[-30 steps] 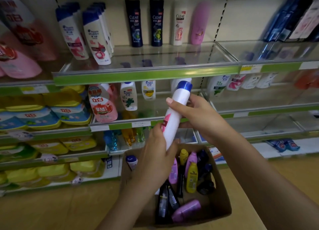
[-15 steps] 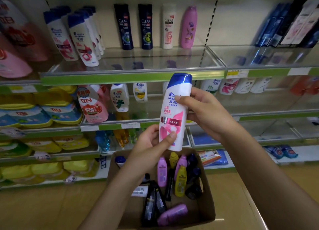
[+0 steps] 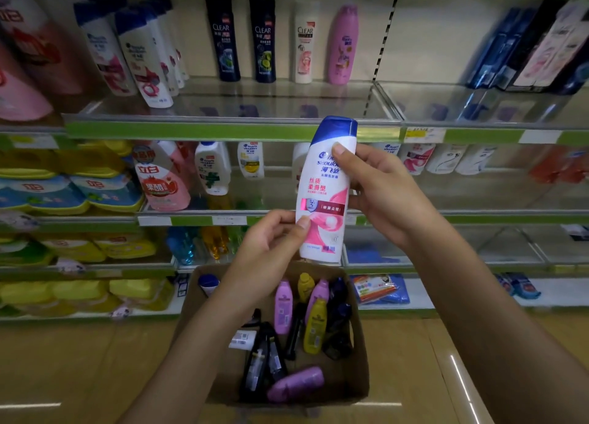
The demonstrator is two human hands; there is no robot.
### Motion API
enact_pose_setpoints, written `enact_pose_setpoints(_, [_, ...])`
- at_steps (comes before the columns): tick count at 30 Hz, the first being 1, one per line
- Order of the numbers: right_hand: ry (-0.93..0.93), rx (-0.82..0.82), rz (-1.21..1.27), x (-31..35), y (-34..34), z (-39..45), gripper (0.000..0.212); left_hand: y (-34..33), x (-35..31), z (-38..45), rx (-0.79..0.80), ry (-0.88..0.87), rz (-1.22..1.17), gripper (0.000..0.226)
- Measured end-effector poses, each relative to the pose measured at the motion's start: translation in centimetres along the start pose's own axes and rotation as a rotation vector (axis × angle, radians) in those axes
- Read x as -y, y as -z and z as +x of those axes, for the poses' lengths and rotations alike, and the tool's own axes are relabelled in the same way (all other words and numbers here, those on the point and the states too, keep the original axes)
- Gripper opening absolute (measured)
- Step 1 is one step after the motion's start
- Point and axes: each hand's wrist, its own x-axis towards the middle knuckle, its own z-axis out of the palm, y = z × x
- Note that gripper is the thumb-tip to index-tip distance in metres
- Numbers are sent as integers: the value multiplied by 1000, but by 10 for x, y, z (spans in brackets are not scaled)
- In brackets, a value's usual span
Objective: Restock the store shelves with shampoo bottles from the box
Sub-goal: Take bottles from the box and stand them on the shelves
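A white shampoo bottle [image 3: 325, 181] with a blue cap and a pink label stands upright in the air, label facing me, above the cardboard box [image 3: 360, 353]. My right hand [image 3: 385, 194] grips its upper right side, thumb across the front near the cap. My left hand [image 3: 274, 242] pinches its lower left edge. The box sits on the floor below and holds several pink, yellow, purple and black bottles. Matching white bottles with blue caps [image 3: 143, 54] stand at the left of the upper glass shelf [image 3: 236, 127].
Dark, white and pink bottles [image 3: 264, 41] stand at the back of the upper shelf, with bare glass in front of them. The middle shelf [image 3: 197, 219] carries more white bottles and a pink refill pouch. Yellow and blue packs fill the left shelves. Wooden floor surrounds the box.
The bottle has turned from edge-on and tilted to upright with its label facing me, and has risen a little. Both hands stayed on it.
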Motion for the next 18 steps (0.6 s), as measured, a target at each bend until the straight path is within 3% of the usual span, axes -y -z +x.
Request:
enact_pose_setpoints(9, [21,-60,-6,10,-5,8,31,13,-8,17,59,-32,43,23])
enact_pose_setpoints(18, [47,-134,13,17,-23,19,32,32,-19,33,127,-104,25,40])
